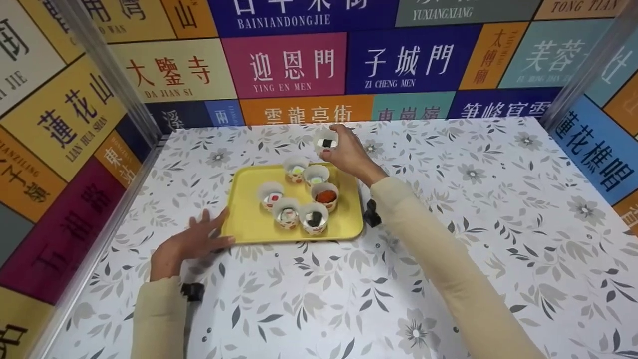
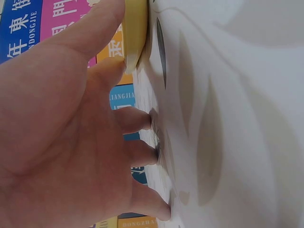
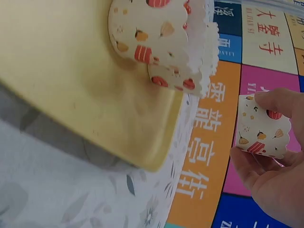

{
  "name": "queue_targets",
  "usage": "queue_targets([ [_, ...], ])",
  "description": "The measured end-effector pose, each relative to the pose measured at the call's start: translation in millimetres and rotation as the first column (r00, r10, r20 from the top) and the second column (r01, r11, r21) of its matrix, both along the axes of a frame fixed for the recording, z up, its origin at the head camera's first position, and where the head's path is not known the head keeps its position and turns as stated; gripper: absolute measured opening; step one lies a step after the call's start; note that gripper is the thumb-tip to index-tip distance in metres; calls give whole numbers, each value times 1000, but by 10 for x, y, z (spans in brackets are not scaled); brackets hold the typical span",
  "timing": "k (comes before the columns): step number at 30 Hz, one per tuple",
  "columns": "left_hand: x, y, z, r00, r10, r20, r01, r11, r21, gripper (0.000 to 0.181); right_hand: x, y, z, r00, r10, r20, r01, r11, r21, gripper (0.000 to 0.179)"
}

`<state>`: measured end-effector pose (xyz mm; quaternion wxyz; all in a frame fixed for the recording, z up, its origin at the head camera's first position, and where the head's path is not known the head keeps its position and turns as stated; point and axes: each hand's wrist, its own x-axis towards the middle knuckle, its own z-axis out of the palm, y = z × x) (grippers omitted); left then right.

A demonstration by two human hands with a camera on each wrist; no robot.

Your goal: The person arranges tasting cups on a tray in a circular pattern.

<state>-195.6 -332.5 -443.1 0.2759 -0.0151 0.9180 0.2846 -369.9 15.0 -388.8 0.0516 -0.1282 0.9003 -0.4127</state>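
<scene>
My right hand (image 1: pixel 350 153) holds a printed paper baking cup (image 1: pixel 326 143) above the far right part of the yellow tray (image 1: pixel 244 227). Inside that cup is a small white piece with a black band. In the right wrist view, thumb and fingers grip the cup's (image 3: pixel 260 124) sides. My left hand (image 1: pixel 189 244) rests at the tray's near left corner, fingers spread, with thumb and index fingertip touching the edge. Several similar cups stand on the tray, among them one with an orange filling (image 1: pixel 326 197) and one with a black-and-white piece (image 1: pixel 314 218).
The tray lies on a table with a leaf-and-flower cloth (image 1: pixel 413 324). Panels with Chinese lettering (image 1: pixel 284 65) stand behind the table and along both sides. A black device (image 1: pixel 372 213) sits at the right wrist, another (image 1: pixel 193 291) at the left.
</scene>
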Motion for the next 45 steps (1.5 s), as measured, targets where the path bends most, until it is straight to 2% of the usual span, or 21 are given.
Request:
queue_targets([
  [7, -15, 10, -23, 1000, 0, -1, 0, 1000, 18, 95, 66, -206, -11, 998, 70, 4, -70, 998, 2, 75],
  [14, -23, -1, -18, 1000, 15, 15, -15, 1000, -4, 95, 108, -349, -5, 993, 121, 9, -120, 993, -17, 74],
  [26, -3, -30, -37, 1000, 21, 21, -21, 1000, -7, 94, 183, -689, -38, 981, 194, 9, -194, 981, 24, 72],
  [30, -1, -16, -17, 999, 32, 26, -32, 999, 15, 94, 217, -785, -48, 979, 200, 35, -201, 979, 28, 71],
  [37, -21, -18, 4, 1000, -14, 2, 15, 1000, -5, 95, 239, -874, -64, 971, 237, 8, -237, 971, 2, 70],
  [41, -34, -9, -3, 1000, 5, 17, -4, 1000, -21, 95, 236, -902, -64, 971, 236, 41, -236, 972, 4, 69],
  [45, -36, 8, -7, 999, 24, 32, -23, 999, -27, 94, 220, -931, -61, 971, 231, 67, -235, 971, 49, 68],
])
